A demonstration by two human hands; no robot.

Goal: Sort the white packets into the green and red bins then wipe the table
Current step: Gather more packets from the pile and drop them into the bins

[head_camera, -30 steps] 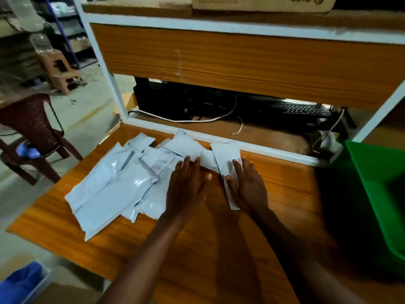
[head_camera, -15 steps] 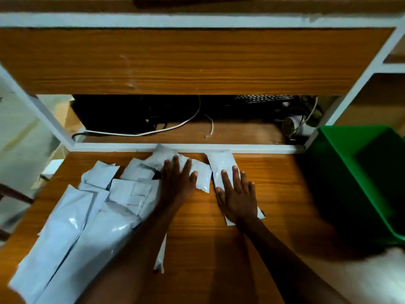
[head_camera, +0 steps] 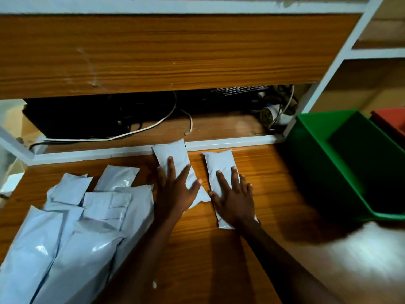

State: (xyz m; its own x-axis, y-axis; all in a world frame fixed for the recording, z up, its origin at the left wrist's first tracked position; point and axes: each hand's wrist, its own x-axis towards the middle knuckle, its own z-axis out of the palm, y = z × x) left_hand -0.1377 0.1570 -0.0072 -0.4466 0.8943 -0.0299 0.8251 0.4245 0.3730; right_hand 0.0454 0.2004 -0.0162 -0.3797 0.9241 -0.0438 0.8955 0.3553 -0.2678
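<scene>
Several white packets lie on the wooden table (head_camera: pixel 219 260). A heap of them (head_camera: pixel 72 227) covers the left side. My left hand (head_camera: pixel 175 189) presses flat, fingers spread, on a small packet (head_camera: pixel 173 153) near the table's back edge. Just to its right, my right hand (head_camera: pixel 234 198) lies flat with straight fingers on another narrow packet (head_camera: pixel 219 163). The green bin (head_camera: pixel 341 163) stands at the right with nothing visible inside it. A corner of the red bin (head_camera: pixel 390 121) shows behind it.
A white frame rail (head_camera: pixel 230 142) borders the table's back edge. Behind it a low shelf holds a black keyboard (head_camera: pixel 236 91), cables (head_camera: pixel 140 130) and a dark device. A wooden panel (head_camera: pixel 175 51) hangs above. A white upright (head_camera: pixel 333 62) rises at right.
Both hands slid two small packets to the right, away from the heap, leaving a gap. The view turned right and down, bringing in the red bin.
</scene>
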